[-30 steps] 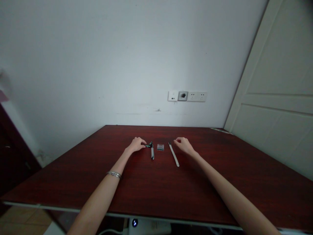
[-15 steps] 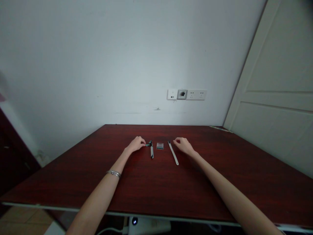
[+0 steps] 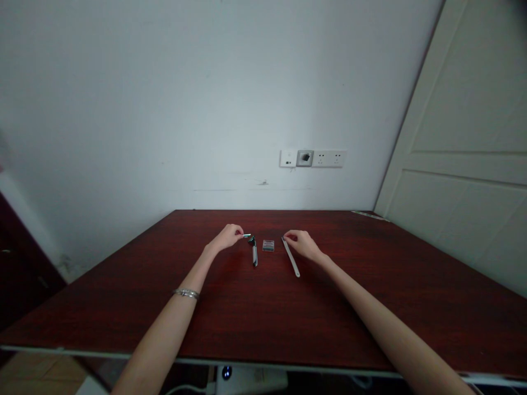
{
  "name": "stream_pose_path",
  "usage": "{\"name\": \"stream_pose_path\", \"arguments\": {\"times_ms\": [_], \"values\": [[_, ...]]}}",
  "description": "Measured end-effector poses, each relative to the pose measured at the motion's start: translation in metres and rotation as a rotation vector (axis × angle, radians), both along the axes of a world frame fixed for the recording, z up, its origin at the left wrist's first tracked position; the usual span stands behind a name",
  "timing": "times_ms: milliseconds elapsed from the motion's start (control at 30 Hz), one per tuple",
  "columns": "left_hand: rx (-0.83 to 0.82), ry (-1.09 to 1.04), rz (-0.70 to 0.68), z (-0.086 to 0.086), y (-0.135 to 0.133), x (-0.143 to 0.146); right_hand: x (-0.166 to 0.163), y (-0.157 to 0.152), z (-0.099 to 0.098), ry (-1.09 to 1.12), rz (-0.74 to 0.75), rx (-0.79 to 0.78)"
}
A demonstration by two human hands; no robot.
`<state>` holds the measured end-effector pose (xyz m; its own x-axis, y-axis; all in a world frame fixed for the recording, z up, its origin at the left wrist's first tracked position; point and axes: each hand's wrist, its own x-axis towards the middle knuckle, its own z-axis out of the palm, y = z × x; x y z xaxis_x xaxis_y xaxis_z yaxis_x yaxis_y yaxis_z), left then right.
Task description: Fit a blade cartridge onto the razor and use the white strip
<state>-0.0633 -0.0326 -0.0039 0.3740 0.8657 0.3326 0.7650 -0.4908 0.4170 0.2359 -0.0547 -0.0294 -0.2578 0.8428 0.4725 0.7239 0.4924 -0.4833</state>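
My left hand [image 3: 230, 236] is closed in a pinch on a small thin green-and-white strip [image 3: 246, 236], raised a little above the table. Just right of it lies a razor [image 3: 254, 253], its dark head pointing away from me and its pale handle toward me. A small clear box [image 3: 268, 246] with dark contents sits in the middle. Right of that is a slim white toothbrush [image 3: 292, 259], lying slantwise with its dark head at the far end. The fingers of my right hand [image 3: 302, 242] are closed at that head, which they partly cover.
The dark red wooden table [image 3: 239, 312] reaches back to a white wall. Sockets [image 3: 313, 158] are set in the wall above it. A pale panelled door [image 3: 461, 164] leans in at the right. Under the front edge is a white device [image 3: 251, 379] with a cable.
My left hand has lifted the green-and-white strip up off the razor's head. My right hand has moved left onto the toothbrush's head.
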Motion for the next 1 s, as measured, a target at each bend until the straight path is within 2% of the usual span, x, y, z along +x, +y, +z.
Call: {"name": "stream_pose_path", "arguments": {"times_ms": [200,333,567,900,1000], "values": [[0.055,0.018,-0.117,0.012,-0.019,0.038,-0.019,-0.009,0.009,0.010,0.175,0.087],[0.127,0.081,-0.178,0.015,-0.028,0.052,-0.027,-0.015,0.014,0.021,0.223,0.112],[0.176,0.106,-0.224,0.013,-0.034,0.060,-0.030,-0.013,0.008,0.011,0.252,0.105],[0.056,-0.031,-0.205,0.017,-0.041,0.068,-0.034,-0.018,0.015,0.146,0.263,0.096],[0.031,-0.090,-0.202,0.016,-0.042,0.069,-0.035,-0.020,0.015,0.207,0.234,0.027]]}}
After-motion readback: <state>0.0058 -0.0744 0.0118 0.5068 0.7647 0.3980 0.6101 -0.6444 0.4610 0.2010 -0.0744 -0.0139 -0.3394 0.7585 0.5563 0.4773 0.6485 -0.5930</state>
